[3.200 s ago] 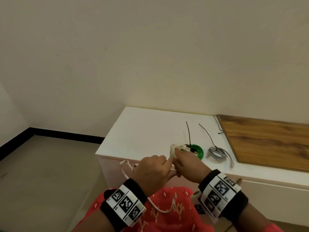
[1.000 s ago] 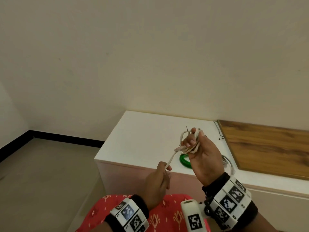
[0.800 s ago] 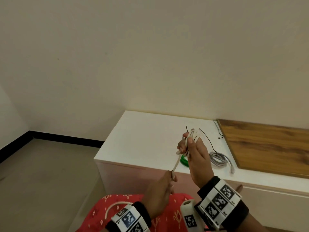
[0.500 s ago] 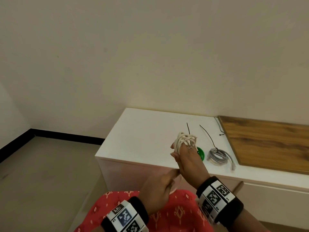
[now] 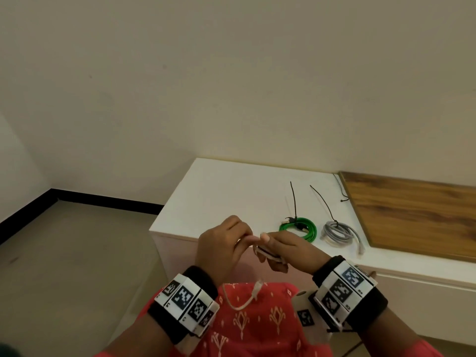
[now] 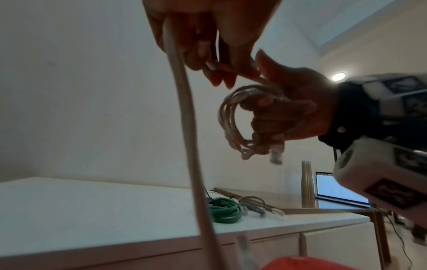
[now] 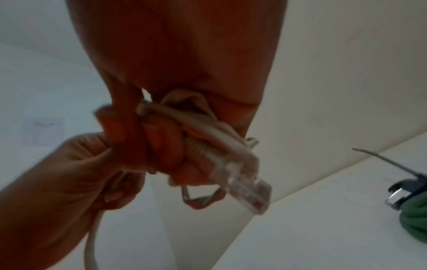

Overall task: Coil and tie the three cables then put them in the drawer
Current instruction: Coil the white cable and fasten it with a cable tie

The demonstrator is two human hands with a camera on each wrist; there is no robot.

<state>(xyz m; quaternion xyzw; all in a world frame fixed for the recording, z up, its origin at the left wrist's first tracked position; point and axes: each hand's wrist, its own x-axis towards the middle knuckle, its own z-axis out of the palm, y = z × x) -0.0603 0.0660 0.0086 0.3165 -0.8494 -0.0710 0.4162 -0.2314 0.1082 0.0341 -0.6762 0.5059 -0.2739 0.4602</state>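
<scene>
Right hand (image 5: 283, 249) is clamping the beige cable (image 6: 233, 117) coil just in front of the white cabinet (image 5: 231, 191), keeping loops together. Left hand (image 5: 224, 243) is pinching the free strand, feeding it. Tied green cable (image 5: 298, 228) and grey cable (image 5: 338, 231) are lying on the cabinet.

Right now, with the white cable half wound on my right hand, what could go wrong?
1. The coil of the white cable sits loosely round the right hand, so its loops may slip off before tying.
2. The free tail below the left hand hangs over the lap and could snag or kink.
3. The spare zip tie lies beyond the green cable; reaching could loosen the coil.
</scene>
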